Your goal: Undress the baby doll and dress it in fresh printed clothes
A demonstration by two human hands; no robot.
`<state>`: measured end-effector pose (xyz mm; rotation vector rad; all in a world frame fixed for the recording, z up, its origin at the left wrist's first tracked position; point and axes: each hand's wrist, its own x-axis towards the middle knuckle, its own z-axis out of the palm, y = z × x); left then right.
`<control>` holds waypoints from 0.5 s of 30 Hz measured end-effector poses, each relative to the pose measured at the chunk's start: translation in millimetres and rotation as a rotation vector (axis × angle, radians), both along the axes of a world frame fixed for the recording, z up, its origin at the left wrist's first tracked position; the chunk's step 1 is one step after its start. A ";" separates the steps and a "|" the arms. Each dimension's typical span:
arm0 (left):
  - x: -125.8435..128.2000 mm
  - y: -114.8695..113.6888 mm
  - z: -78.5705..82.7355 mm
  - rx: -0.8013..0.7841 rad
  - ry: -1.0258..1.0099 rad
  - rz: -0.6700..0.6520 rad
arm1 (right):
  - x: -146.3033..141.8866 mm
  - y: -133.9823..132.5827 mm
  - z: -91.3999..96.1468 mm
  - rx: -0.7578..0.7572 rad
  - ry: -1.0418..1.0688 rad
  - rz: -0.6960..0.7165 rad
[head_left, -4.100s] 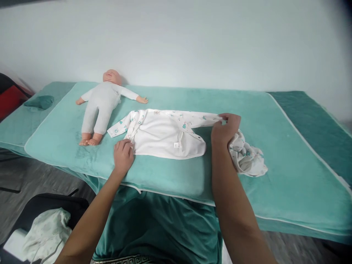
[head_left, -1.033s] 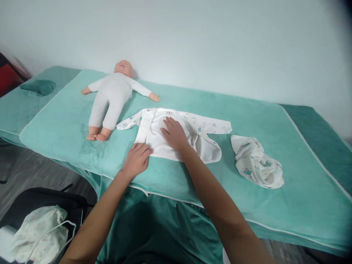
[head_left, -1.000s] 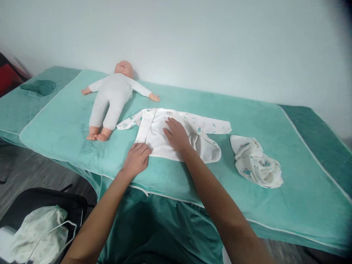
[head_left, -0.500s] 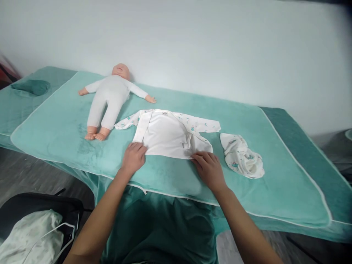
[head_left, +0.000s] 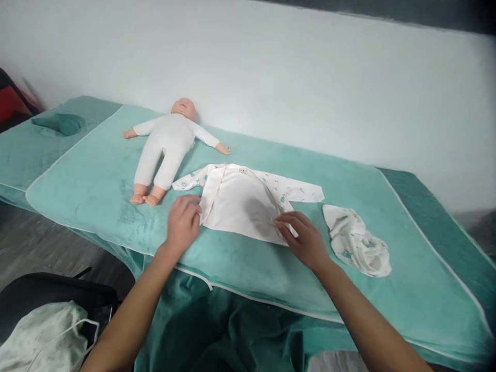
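White shirt (head_left: pixel 240 204) near a doll (head_left: pixel 170 137)

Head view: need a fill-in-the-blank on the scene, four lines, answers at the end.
1. The doll lies on its ____ on the green mat.
2. The doll's feet are ____, with no socks or shoes.
3. In the picture, the crumpled cloth lies to the ____ of the spread shirt.
4. The hand nearest the crumpled cloth is the person's ____ one.

Missing words: back; bare; right; right

We see a baby shirt (head_left: pixel 240 206) partly hidden by the right hand (head_left: pixel 304 240), its neck label (head_left: pixel 243 170) unreadably small, a black chair (head_left: pixel 50 287) cropped left.
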<state>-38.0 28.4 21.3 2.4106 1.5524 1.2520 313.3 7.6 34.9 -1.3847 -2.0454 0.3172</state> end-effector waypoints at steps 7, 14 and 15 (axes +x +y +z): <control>-124.1 71.8 34.1 -0.243 -0.359 0.379 | -149.2 212.0 12.2 -0.120 0.235 -0.058; -145.5 152.6 24.5 -0.703 -0.702 0.190 | -272.4 395.1 4.5 -0.322 0.217 -0.114; -142.9 162.7 25.1 -0.724 -0.743 0.140 | -278.6 409.7 4.4 -0.364 0.252 -0.060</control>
